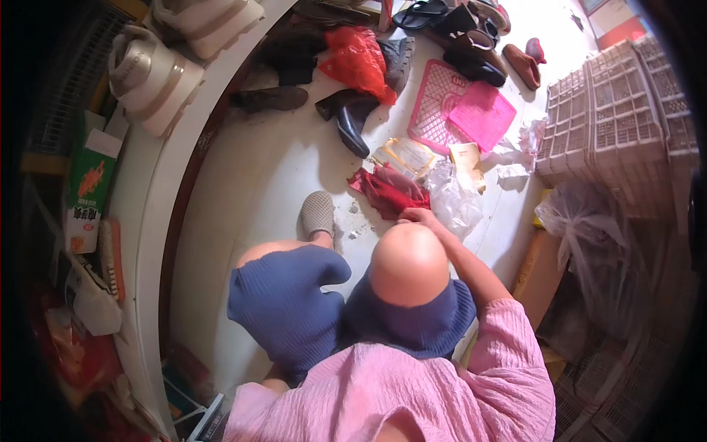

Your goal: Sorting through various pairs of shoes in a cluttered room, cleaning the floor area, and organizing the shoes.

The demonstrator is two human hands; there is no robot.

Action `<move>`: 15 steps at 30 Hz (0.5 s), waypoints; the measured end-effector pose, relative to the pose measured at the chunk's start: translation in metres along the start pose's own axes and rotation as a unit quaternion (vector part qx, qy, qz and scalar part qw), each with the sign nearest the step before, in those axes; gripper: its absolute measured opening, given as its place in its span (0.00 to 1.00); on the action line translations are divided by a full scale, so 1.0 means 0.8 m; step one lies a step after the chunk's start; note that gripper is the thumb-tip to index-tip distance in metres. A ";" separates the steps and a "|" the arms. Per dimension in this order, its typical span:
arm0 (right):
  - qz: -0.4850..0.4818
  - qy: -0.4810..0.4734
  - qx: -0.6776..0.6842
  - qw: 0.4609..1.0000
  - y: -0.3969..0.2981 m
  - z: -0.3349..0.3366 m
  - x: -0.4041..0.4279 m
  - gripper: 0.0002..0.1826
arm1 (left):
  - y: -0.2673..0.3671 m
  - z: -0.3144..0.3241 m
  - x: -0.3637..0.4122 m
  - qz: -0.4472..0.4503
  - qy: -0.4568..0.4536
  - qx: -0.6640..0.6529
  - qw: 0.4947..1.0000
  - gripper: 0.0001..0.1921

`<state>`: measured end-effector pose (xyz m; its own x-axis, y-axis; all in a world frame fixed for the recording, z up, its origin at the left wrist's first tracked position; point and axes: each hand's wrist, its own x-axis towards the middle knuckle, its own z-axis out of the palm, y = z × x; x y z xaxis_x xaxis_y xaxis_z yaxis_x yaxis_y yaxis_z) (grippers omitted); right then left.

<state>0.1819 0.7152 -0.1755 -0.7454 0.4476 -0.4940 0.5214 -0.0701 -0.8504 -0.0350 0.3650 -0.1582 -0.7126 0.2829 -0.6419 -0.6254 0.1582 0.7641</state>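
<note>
My right hand reaches past the right knee to the floor, its fingers closed on the near edge of a crumpled red cloth; the knee hides part of the hand. Against the cloth's right side lies a clear plastic bag. Behind them are a flattened yellow-and-white carton and a small yellowish box. Grey crumbs of debris are scattered left of the cloth. My left hand is out of view; only a bit of that forearm shows beside the left thigh.
A black shoe, a red plastic bag, pink plastic baskets and several more shoes lie farther off. Plastic crates and a tied clear bag stand right. A white shelf edge with sneakers runs along the left.
</note>
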 end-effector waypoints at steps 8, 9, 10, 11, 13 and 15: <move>-0.078 -0.054 -0.378 0.921 -0.011 0.093 0.127 0.08 | -0.006 -0.010 -0.006 -0.050 0.016 0.045 0.998 0.10; -0.120 -0.057 -0.403 0.906 0.000 0.102 0.142 0.09 | -0.006 -0.018 -0.014 -0.059 0.022 0.052 0.997 0.10; -0.135 -0.052 -0.429 0.892 0.006 0.109 0.150 0.10 | -0.007 -0.022 -0.015 -0.065 0.026 0.057 0.996 0.10; -0.150 -0.045 -0.456 0.876 0.011 0.118 0.154 0.10 | -0.008 -0.025 -0.018 -0.071 0.027 0.063 0.995 0.10; -0.104 -0.033 -0.484 0.868 0.014 0.138 0.159 0.11 | -0.009 -0.034 -0.023 -0.082 0.032 0.070 0.994 0.10; -0.102 -0.001 -0.439 0.893 0.019 0.131 0.152 0.11 | -0.011 -0.039 -0.025 -0.088 0.031 0.075 0.993 0.10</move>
<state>0.0555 0.6751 -0.2675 -0.8629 0.3686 -0.3457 0.4976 0.7389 -0.4543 -0.0248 0.3279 -0.1541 -0.6169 0.1802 -0.7662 -0.6917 0.3404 0.6369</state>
